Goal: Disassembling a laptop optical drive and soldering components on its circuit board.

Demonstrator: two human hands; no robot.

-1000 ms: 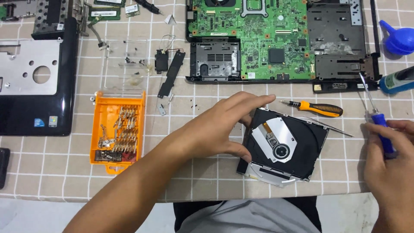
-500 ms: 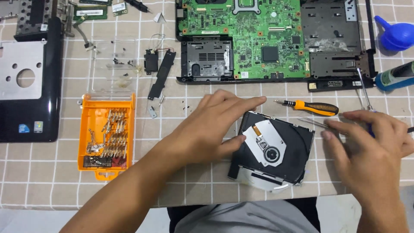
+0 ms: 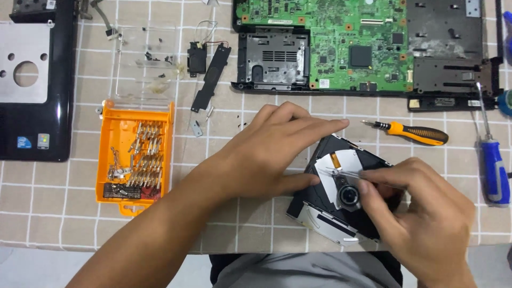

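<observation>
A black optical drive [image 3: 314,210] with its silver inner plate and spindle exposed lies on the checked tablecloth in front of me. My left hand [image 3: 266,154] presses on the drive's left edge, with the fingers spread over its top corner and the thumb along its side. My right hand [image 3: 421,210] rests on the right half of the drive. It pinches thin metal tweezers [image 3: 341,172] whose tips point left over the silver plate, just above the spindle.
An orange-handled screwdriver [image 3: 418,134] and a blue-handled screwdriver [image 3: 493,168] lie to the right. An open orange bit case [image 3: 133,160] sits at left under a clear lid [image 3: 144,58]. A stripped laptop base with its green board [image 3: 346,42] lies beyond. A black laptop cover [image 3: 32,85] is far left.
My right hand no longer holds the blue screwdriver, which now lies at the right. The hand moved left onto the drive with tweezers. My left hand stayed on the drive.
</observation>
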